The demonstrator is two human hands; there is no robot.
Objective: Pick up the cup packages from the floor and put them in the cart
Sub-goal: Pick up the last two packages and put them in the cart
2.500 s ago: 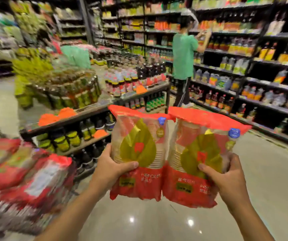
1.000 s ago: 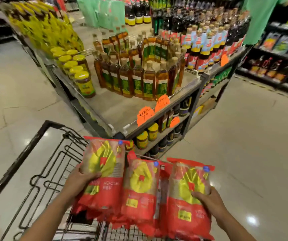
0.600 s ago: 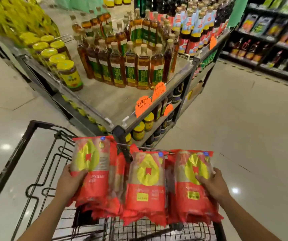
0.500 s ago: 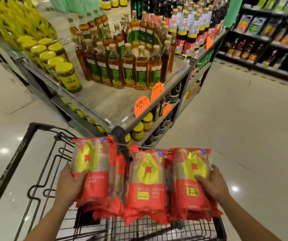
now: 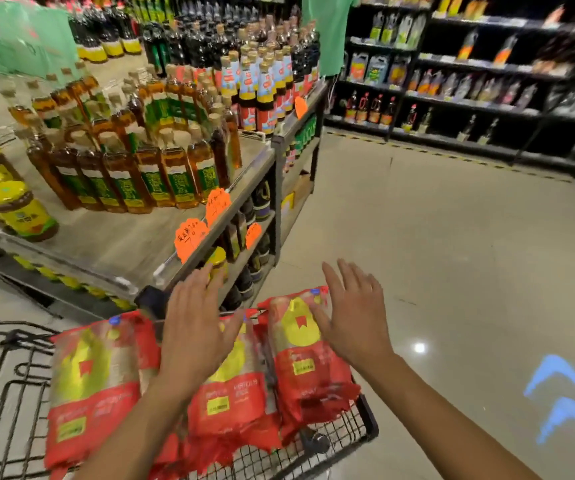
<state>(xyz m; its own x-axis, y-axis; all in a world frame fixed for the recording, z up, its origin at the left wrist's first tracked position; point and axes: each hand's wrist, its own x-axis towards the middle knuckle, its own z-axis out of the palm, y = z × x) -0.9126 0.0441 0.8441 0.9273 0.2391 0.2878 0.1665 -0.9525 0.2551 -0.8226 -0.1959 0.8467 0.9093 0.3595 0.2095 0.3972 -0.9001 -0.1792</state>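
Observation:
Three red cup packages with yellow leaf prints lie side by side in the black wire cart (image 5: 365, 422): a left package (image 5: 88, 386), a middle package (image 5: 232, 389) and a right package (image 5: 305, 358). More red packs show underneath them. My left hand (image 5: 196, 327) hovers above the middle package, palm down, fingers spread, holding nothing. My right hand (image 5: 353, 313) is raised over the right package's upper edge, also open and apart from it.
A display table (image 5: 133, 244) with oil bottles (image 5: 147, 161), yellow-lidded jars (image 5: 16, 206) and orange price tags (image 5: 189, 237) stands just beyond the cart. Tiled floor (image 5: 452, 254) stretches to the right. Dark shelves (image 5: 469, 81) line the far wall, where a person in a green shirt (image 5: 329, 29) stands.
Both hands carried packages to the cart, set them down beside the others, let go and lifted off with fingers spread. The view swung to the right.

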